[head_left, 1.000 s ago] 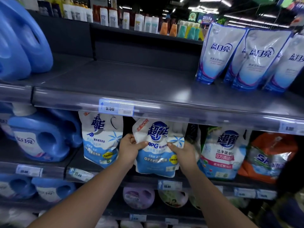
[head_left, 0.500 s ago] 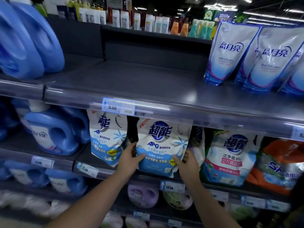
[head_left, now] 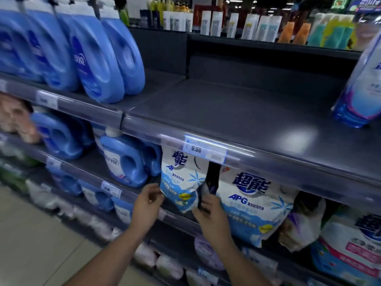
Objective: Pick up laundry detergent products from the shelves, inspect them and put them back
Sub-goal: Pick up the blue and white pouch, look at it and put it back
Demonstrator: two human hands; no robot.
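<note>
top shelf [head_left: 237, 112]: dark grey with a patch of light glare. A row of big blue jugs [head_left: 99, 58] is packed on the left end, and a blue-and-white refill bag [head_left: 360, 89] stands way over on the right.
front rail: clear strip, price tag [head_left: 205, 149] reads 9.50
middle shelf [head_left: 86, 164]: handled jugs [head_left: 123, 162] on the left, then a left pouch [head_left: 181, 182] and right pouch [head_left: 255, 203] — both white and blue, upright, with a dark gap between them. There are more bags further right, too blurry to read.
below that: small jugs [head_left: 97, 195], blue, smeared by blur
floor [head_left: 41, 234]: pale tile — near left corner
</note>
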